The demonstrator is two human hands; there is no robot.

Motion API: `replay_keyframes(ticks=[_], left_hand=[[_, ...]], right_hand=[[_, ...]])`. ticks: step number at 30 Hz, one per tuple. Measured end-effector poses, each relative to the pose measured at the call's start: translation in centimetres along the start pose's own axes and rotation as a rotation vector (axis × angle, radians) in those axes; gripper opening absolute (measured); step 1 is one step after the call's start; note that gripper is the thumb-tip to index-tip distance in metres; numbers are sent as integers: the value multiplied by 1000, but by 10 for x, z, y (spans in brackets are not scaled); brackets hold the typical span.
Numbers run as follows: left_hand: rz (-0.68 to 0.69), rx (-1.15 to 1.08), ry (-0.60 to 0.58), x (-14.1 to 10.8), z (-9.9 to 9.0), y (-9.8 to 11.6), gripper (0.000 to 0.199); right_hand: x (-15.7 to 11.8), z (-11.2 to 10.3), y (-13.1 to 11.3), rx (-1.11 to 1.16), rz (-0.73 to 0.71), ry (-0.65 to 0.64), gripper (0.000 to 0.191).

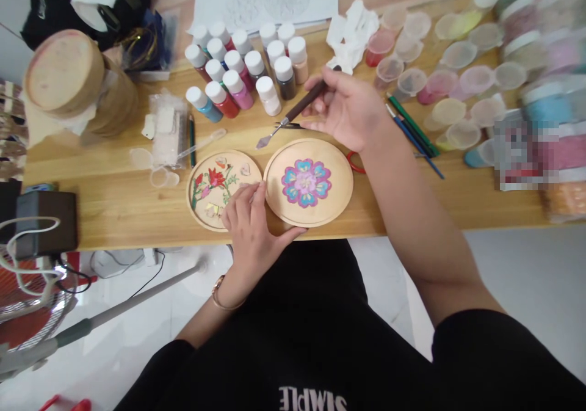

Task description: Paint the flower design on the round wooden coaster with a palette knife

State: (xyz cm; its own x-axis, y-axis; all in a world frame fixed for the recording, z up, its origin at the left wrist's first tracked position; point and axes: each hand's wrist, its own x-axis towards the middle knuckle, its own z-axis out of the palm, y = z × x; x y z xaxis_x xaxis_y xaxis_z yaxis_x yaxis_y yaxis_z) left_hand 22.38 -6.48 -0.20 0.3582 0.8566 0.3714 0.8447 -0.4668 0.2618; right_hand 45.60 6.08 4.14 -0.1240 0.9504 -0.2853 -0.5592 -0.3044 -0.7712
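- Dark wooden-handled palette knife [306,101] pinched in your right hand [345,110], fingers [326,87] closed round the handle, blade above the tabletop [128,212].
- Your left hand [249,231] lies open, fingers [256,192] resting on the flower-painted wooden disc [201,182].
- Just beside it: a second wooden disc [336,206] with a blue-and-pink flower.
- White-capped paint bottles [242,72] stand behind both discs.

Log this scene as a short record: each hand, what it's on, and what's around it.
right hand: the right hand grips a brown-handled palette knife
left hand: the left hand rests on a wooden plate painted with red flowers
beside plates: a wooden plate with a pink-and-blue flower
behind: white-capped paint bottles
to the right: small clear plastic cups
surface: a wooden table
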Motion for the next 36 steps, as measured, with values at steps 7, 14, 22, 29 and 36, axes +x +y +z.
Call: replay_keyframes(ticks=[7,14,22,29,36], left_hand=[[46,-5,-18,6,1,10,105],[44,-11,-106,15,6,-1,127],[108,-63,-184,16,-1,0,123],[144,-61,-160,13,-6,1,118],[106,-74,-221,14,-7,3,115]], right_hand=[[-1,-4,-4,-113,73,37,33],[3,-3,-4,-84,159,107,42],[1,-2,-8,-85,236,116,41],[0,-1,-7,-94,267,102,44],[-1,-3,-5,-79,256,71,39]])
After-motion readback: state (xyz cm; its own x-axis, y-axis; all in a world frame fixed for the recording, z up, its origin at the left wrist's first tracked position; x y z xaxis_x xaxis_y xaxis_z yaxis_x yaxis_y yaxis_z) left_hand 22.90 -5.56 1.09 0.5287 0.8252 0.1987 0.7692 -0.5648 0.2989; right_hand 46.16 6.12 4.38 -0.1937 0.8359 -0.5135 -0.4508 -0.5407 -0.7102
